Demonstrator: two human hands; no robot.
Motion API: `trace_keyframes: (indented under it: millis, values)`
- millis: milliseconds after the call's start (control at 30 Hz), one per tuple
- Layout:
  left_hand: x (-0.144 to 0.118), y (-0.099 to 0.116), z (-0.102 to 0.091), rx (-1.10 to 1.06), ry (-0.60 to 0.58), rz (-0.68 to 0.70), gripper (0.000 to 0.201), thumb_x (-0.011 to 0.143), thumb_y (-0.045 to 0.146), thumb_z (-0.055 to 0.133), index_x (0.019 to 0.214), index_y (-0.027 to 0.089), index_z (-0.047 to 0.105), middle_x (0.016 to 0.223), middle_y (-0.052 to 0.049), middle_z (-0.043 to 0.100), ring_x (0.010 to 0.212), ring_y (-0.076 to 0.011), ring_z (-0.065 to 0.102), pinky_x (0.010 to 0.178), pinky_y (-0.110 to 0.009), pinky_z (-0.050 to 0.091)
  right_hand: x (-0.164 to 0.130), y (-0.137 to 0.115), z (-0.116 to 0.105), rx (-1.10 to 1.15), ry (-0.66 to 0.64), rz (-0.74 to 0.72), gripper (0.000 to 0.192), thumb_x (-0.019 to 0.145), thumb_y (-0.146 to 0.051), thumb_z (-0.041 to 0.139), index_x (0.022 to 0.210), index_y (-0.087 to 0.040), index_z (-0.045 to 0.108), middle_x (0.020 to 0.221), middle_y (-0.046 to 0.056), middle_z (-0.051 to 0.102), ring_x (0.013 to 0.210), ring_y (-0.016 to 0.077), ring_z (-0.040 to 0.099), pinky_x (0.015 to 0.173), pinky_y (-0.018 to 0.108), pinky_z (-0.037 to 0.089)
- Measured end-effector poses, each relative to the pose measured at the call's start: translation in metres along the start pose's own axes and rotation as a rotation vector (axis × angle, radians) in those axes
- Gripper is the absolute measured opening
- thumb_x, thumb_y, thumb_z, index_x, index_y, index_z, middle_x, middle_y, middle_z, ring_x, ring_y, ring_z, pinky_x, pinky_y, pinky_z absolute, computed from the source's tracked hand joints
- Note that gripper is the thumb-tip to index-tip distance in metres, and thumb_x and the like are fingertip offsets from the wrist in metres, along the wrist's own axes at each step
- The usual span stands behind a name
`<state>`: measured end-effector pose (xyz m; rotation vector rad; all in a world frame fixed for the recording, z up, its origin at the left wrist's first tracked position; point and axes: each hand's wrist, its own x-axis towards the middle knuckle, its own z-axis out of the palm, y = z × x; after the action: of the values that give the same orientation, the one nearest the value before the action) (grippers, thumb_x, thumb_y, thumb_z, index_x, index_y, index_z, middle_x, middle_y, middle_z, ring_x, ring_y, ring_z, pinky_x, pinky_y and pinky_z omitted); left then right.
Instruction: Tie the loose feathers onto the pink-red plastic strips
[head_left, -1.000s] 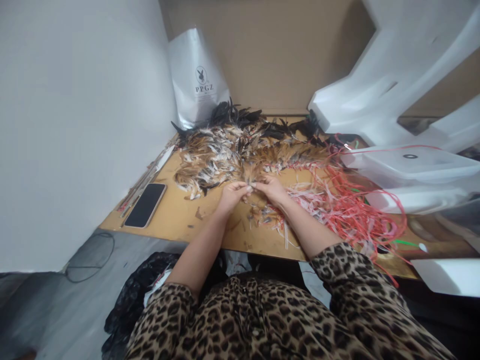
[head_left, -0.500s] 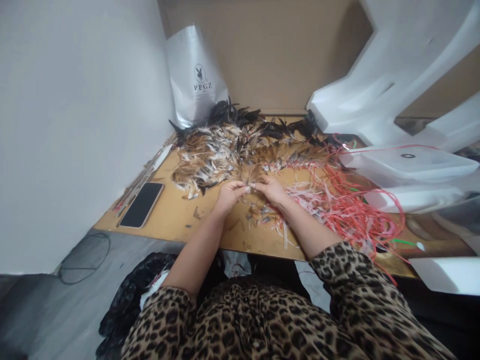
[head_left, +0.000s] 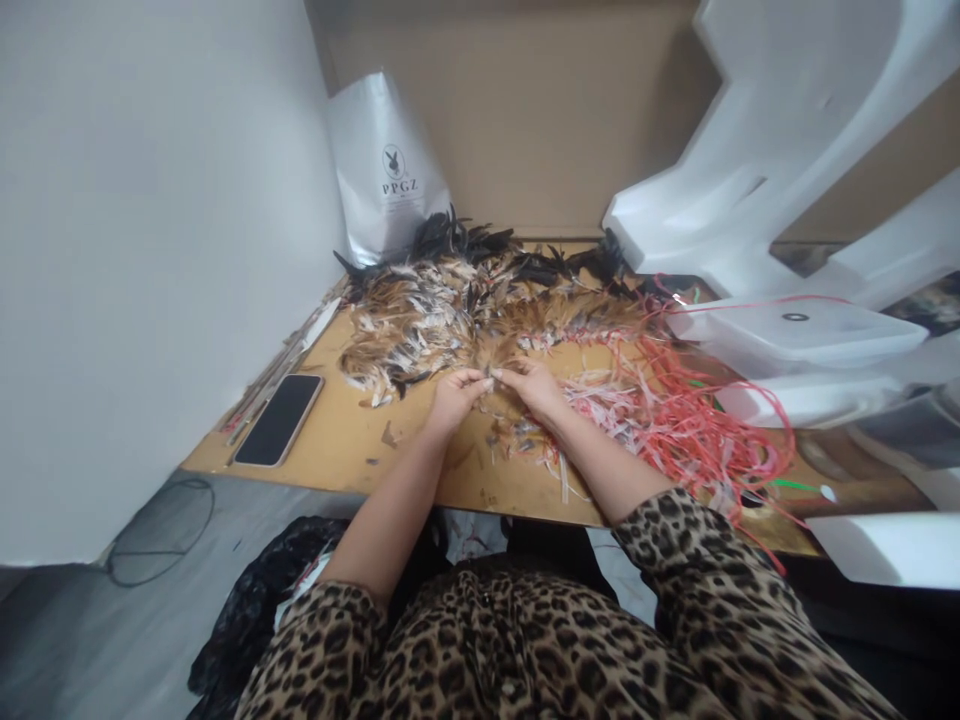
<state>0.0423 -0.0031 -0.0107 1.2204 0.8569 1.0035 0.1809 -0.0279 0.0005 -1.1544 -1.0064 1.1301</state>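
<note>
**Fingers pinch feathers at the bench**

Fingers of the left hand [head_left: 452, 398] and right hand [head_left: 534, 384] meet tip to tip, each clenched on a small tuft at the near edge of the feather pile [head_left: 465, 305], which spreads toward 12 o'clock across the bench [head_left: 352, 445]. Red cords [head_left: 697, 420] tangle at 3 o'clock; a phone [head_left: 278, 433] lies at 9 o'clock.

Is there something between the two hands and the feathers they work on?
Nothing visible. The left hand and right hand meet fingertip to fingertip, directly on the near edge of the feather pile. The red strings lie to the right, apart.
</note>
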Motion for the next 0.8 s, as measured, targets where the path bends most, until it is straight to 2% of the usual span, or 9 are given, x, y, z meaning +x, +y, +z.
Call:
trace_keyframes:
  millis: [233,333,467,533,633,700,800]
  values:
    - [-0.003,0.003,0.002,0.046,-0.001,-0.019,0.026,0.054,0.030,0.072,0.070,0.013,0.060,0.051,0.004,0.054,0.041,-0.0042,0.042,0.043,-0.019,0.033,0.005,0.003,-0.006,0.103,-0.029,0.020,0.026,0.054,-0.034,0.073,0.066,-0.015,0.059,0.053,-0.003,0.054,0.048,0.0069,0.045,0.050,0.021,0.034]
    - [-0.004,0.006,0.001,0.035,-0.005,-0.023,0.025,0.053,0.029,0.073,0.069,0.013,0.060,0.051,0.004,0.054,0.041,-0.0039,0.041,0.044,-0.019,0.032,0.004,0.003,-0.006,0.169,-0.094,0.044,0.024,0.055,-0.032,0.073,0.065,-0.014,0.060,0.054,-0.003,0.055,0.049,0.0067,0.046,0.051,0.021,0.034]
    - [-0.004,0.005,-0.001,0.008,-0.067,-0.043,0.025,0.054,0.030,0.073,0.068,0.013,0.061,0.051,0.003,0.055,0.042,-0.0043,0.042,0.044,-0.019,0.033,0.002,-0.001,-0.003,0.245,-0.190,0.150,0.026,0.055,-0.033,0.073,0.061,-0.013,0.057,0.053,-0.002,0.054,0.049,0.0062,0.046,0.050,0.021,0.035]
    - [-0.002,0.004,-0.001,-0.015,-0.055,-0.043,0.028,0.055,0.032,0.072,0.072,0.013,0.061,0.056,0.001,0.058,0.045,-0.0053,0.045,0.045,-0.020,0.036,0.000,-0.009,-0.003,0.219,-0.139,0.152,0.029,0.053,-0.034,0.074,0.062,-0.014,0.056,0.052,-0.003,0.054,0.048,0.0060,0.046,0.047,0.020,0.034]
    - [0.000,0.001,-0.002,-0.055,-0.003,-0.033,0.035,0.057,0.035,0.071,0.084,0.014,0.063,0.064,-0.002,0.062,0.052,-0.0080,0.052,0.046,-0.020,0.039,-0.003,-0.033,-0.011,0.140,0.023,0.075,0.034,0.050,-0.037,0.075,0.067,-0.015,0.056,0.052,-0.004,0.053,0.045,0.0059,0.045,0.044,0.019,0.033]
    - [0.001,0.000,-0.002,-0.074,0.015,-0.032,0.037,0.059,0.037,0.069,0.087,0.013,0.063,0.069,-0.003,0.063,0.054,-0.0086,0.053,0.047,-0.020,0.040,-0.004,-0.056,-0.025,0.032,0.119,-0.002,0.034,0.051,-0.038,0.074,0.071,-0.015,0.057,0.056,-0.003,0.055,0.046,0.0064,0.046,0.045,0.020,0.035]
    - [0.002,-0.002,-0.003,-0.062,0.016,-0.030,0.034,0.061,0.038,0.067,0.083,0.012,0.063,0.073,-0.005,0.064,0.053,-0.0076,0.053,0.046,-0.020,0.040,0.004,-0.086,-0.056,-0.222,0.190,-0.128,0.029,0.059,-0.039,0.069,0.067,-0.014,0.059,0.055,-0.001,0.054,0.046,0.0066,0.045,0.046,0.021,0.036]
